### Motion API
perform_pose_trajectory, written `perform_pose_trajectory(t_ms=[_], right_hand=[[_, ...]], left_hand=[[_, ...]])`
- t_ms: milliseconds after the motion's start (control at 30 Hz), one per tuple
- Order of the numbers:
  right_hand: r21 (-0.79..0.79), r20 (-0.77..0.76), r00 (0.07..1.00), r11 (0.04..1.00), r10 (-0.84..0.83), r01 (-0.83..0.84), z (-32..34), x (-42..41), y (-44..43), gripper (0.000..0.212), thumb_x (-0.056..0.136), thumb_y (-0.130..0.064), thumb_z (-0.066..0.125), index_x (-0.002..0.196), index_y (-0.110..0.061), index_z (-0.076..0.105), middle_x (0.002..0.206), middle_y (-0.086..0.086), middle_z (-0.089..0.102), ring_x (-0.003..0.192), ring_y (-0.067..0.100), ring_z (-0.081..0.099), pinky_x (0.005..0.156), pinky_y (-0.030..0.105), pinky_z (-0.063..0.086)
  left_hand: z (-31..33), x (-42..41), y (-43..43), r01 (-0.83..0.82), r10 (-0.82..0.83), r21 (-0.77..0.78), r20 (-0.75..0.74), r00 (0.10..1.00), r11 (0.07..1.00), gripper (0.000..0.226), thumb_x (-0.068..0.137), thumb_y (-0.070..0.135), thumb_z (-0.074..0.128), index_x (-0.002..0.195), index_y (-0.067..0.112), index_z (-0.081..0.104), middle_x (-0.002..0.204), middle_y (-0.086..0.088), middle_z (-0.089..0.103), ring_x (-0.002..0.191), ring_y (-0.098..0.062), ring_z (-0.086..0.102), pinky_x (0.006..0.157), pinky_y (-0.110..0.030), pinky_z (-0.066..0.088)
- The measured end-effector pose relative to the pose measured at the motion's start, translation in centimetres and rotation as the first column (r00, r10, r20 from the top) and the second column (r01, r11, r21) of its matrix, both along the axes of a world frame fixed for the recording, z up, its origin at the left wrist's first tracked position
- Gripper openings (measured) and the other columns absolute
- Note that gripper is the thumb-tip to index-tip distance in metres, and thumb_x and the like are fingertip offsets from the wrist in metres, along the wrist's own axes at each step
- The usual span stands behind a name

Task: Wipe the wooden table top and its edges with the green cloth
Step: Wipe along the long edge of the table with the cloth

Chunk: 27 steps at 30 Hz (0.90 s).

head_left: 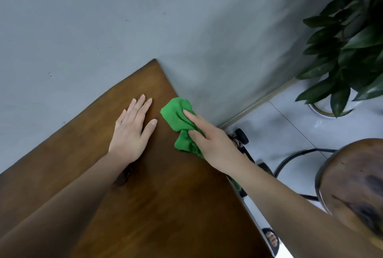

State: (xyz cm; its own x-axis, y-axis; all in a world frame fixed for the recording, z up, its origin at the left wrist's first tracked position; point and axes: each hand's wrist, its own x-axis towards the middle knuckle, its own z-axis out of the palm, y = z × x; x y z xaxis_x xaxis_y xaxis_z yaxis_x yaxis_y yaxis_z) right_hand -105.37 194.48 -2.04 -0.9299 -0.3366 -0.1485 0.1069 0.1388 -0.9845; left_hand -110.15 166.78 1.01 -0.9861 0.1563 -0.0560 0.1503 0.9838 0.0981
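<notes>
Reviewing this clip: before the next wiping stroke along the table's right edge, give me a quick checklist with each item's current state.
1. Green cloth in the right hand: ok, fingers press it down.
2. Cloth reaches the right edge of the wooden table: ok, it drapes over it.
3. Left hand clear of the cloth: ok, flat on the top beside it, apart.
4. Path toward the far corner free: ok, bare wood.
5. Firmness of the grip: cannot tell.
6. Stool away from the edge: ok, set apart on the right.
</notes>
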Motion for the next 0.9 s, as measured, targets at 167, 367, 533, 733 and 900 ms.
perform_pose_trajectory(t_ms=[167, 367, 533, 733, 900], right_hand=[[-0.016, 0.048, 0.999, 1.000, -0.011, 0.012, -0.4, 9.0, 3.8, 0.055, 0.119, -0.033, 0.048, 0.164, -0.061, 0.034, 0.171, -0.041, 0.026, 0.149, -0.028, 0.023, 0.114, -0.004, 0.020], [0.006, 0.106, 0.994, 1.000, -0.022, 0.022, -0.3, 13.4, 5.6, 0.056, 0.118, -0.030, 0.049, 0.161, -0.064, 0.038, 0.164, -0.050, 0.029, 0.150, -0.029, 0.018, 0.114, -0.004, 0.019], [0.024, 0.074, 0.997, 1.000, 0.004, -0.006, -0.1, 9.6, 4.0, 0.052, 0.119, -0.034, 0.046, 0.164, -0.059, 0.037, 0.168, -0.044, 0.021, 0.139, -0.035, 0.022, 0.111, -0.005, 0.019], [0.097, 0.017, 1.000, 0.995, -0.023, 0.021, 0.8, 1.8, 0.0, 0.052, 0.119, -0.022, 0.046, 0.169, -0.037, 0.043, 0.178, -0.006, 0.036, 0.162, 0.016, 0.035, 0.117, 0.012, 0.021], [0.073, 0.027, 0.999, 0.997, -0.042, 0.040, 1.1, 2.3, 0.1, 0.053, 0.118, -0.021, 0.047, 0.170, -0.032, 0.041, 0.177, -0.001, 0.039, 0.161, 0.019, 0.039, 0.130, 0.027, 0.025]], left_hand=[[0.0, 3.0, 1.5, 0.028, -0.028, -0.013, 0.005, 1.000, 1.000, 0.073, 0.114, 0.074, 0.021, 0.178, 0.039, 0.015, 0.187, 0.013, 0.009, 0.173, -0.012, 0.002, 0.140, -0.055, 0.012], [0.2, 6.7, 2.9, 0.081, -0.079, -0.030, 0.039, 0.996, 0.996, 0.076, 0.113, 0.077, 0.019, 0.178, 0.038, 0.014, 0.187, 0.015, 0.006, 0.173, -0.011, -0.001, 0.140, -0.053, 0.007], [0.2, 7.6, 3.2, 0.113, -0.112, -0.020, 0.038, 0.993, 0.993, 0.076, 0.113, 0.076, 0.019, 0.178, 0.037, 0.016, 0.187, 0.014, 0.008, 0.173, -0.011, -0.001, 0.140, -0.057, 0.012], [0.3, 7.5, 3.1, 0.124, -0.124, -0.032, 0.019, 0.992, 0.992, 0.078, 0.112, 0.077, 0.017, 0.178, 0.036, 0.018, 0.187, 0.013, 0.010, 0.174, -0.013, 0.002, 0.139, -0.059, 0.013], [0.3, 7.9, 3.1, 0.135, -0.135, -0.021, 0.003, 0.991, 0.991, 0.076, 0.114, 0.074, 0.020, 0.178, 0.034, 0.020, 0.187, 0.010, 0.013, 0.174, -0.016, 0.006, 0.139, -0.061, 0.015]])
